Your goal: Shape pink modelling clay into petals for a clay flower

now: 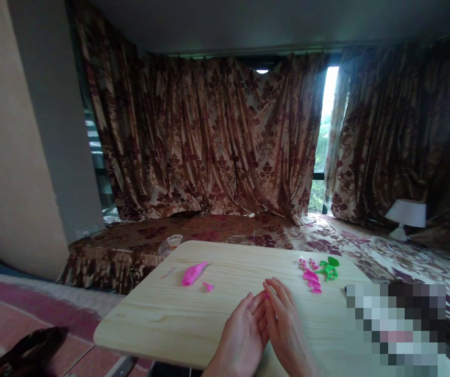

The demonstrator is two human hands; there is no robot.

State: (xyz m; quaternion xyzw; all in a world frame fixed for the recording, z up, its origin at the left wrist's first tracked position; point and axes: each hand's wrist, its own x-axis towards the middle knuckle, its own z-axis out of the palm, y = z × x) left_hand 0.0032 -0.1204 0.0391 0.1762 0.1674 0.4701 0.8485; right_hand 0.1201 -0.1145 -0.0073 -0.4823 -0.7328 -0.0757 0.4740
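Observation:
My left hand (pixel 244 327) is palm up over the light wooden table (pixel 157 309), its fingers slightly curled. Lying flat against those fingers, my right hand (pixel 285 324) presses in from the right. A tiny bit of pink modelling clay (pixel 266 296) shows between the two hands; the rest of it is hidden. Beyond them to the left, a larger lump of pink clay (pixel 194 274) rests on the table beside a small pink scrap (pixel 208 286). At the right are pink shaped pieces (pixel 311 281) and green leaf-like pieces (pixel 330 268).
A clear plastic container (pixel 170 244) stands behind the table's far left corner. A pixelated patch (pixel 397 322) covers something on the table's right side. Farther back are patterned curtains (pixel 225 141) and a white lamp (pixel 406 213).

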